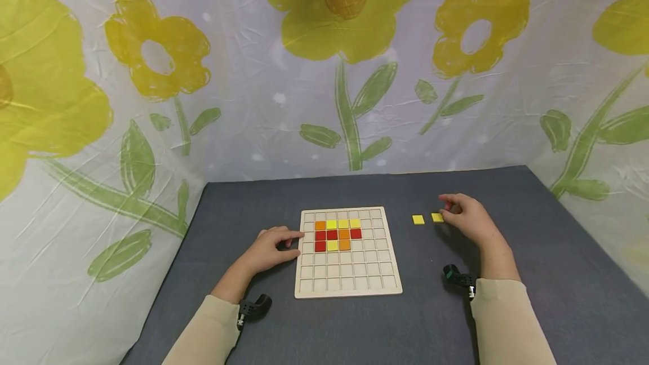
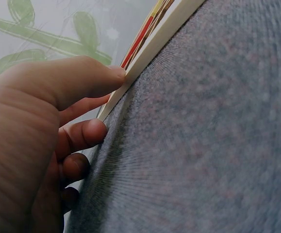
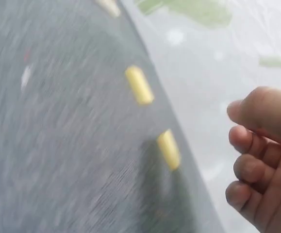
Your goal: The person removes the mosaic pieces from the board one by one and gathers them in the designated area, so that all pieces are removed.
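Note:
A square wooden grid board (image 1: pixel 355 286) lies on the dark table. Orange, yellow and red square tiles (image 1: pixel 332 235) fill part of its upper rows; the third row holds a red, a yellow and an orange one. My left hand (image 1: pixel 274 249) touches the board's left edge with thumb and fingertips, the fingers loosely bent. Two loose tiles lie right of the board: one yellow tile (image 1: pixel 418 219) and another yellow tile (image 3: pixel 169 150) beside my right hand (image 1: pixel 469 218). In the right wrist view that hand hovers apart from both, its fingers bent and nothing visible in them.
Dark grey cloth (image 1: pixel 426 320) covers the table. Behind and at both sides hangs a pale sheet (image 1: pixel 243 128) printed with yellow flowers. A black wrist mount (image 1: pixel 256 307) sits on the left wrist and another black mount (image 1: pixel 458 277) on the right.

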Demonstrator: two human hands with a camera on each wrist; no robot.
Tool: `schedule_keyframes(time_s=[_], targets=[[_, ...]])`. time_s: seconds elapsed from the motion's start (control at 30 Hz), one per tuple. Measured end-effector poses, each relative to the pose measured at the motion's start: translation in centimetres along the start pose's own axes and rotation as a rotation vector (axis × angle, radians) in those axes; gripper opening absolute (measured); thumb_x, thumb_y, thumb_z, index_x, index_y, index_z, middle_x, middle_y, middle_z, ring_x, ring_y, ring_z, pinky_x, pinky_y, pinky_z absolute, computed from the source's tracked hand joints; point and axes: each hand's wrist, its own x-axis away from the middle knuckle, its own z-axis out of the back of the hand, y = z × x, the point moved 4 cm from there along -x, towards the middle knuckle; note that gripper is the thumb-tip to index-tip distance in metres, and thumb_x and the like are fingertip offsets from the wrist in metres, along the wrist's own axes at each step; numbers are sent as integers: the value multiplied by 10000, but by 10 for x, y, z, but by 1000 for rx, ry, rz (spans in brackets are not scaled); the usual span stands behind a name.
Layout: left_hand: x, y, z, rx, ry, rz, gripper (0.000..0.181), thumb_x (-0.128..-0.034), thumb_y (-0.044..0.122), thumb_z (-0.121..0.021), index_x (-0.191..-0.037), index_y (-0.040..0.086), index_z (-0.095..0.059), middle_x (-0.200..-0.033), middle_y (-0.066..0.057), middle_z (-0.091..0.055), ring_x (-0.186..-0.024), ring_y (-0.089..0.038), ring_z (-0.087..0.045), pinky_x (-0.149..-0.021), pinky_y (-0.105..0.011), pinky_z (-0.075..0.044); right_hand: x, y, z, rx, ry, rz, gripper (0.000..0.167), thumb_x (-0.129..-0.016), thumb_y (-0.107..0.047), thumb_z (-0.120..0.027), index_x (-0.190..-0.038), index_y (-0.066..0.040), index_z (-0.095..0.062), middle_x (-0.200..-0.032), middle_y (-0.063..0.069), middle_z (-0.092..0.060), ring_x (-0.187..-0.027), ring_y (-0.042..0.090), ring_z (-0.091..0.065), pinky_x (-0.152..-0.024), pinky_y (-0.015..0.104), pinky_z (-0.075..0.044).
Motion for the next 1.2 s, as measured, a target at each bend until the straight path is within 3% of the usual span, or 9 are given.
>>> schedule_keyframes(time_s=[0.27, 0.53, 0.7, 0.97, 1.2], targets=[[-2, 1, 1, -4, 6, -6, 426, -897, 273, -809, -1301, 170, -726, -818, 50, -500, -755, -130, -450, -797, -436, -241, -1, -36, 8, -68, 51, 102, 408, -1016, -176, -667, -1390, -23, -606, -1055, 97, -585, -764, 234, -508, -639, 331, -442], [-1, 0, 0, -3, 5, 5, 429, -894, 284, -812, -1301, 178, -727, -811, 59, -498, -755, -137, -455, -796, -437, -242, 0, -62, 5, -177, 170, 195, 380, -1019, -172, -666, -1378, -51, -635, -1064, 88, -604, -785, 198, -538, -620, 249, -446], [0, 1, 0, -6, 3, 7, 427, -893, 285, -813, -1298, 183, -729, -811, 67, -494, -759, -133, -454, -795, -433, -242, 1, -87, -4, -211, 223, 195, 390, -1023, -193, -664, -1387, -56, -635, -1064, 93, -606, -827, 198, -568, -656, 238, -461], [0, 0, -1, 0, -1, 6, 428, -896, 287, -811, -1303, 186, -727, -811, 69, -495, -753, -129, -450, -792, -436, -238, 2, -123, -32, -306, 196, 231, 349, -1032, -198, -651, -1353, -63, -663, -995, 61, -584, -769, 217, -535, -649, 263, -441], [0, 0, -1, 7, 2, 14, 429, -891, 289, -814, -1301, 190, -730, -811, 74, -493, -762, -126, -452, -794, -437, -241, 3, -138, -65, -334, 96, 281, 312, -1026, -151, -653, -1321, -51, -680, -974, 36, -594, -744, 209, -514, -645, 270, -431]])
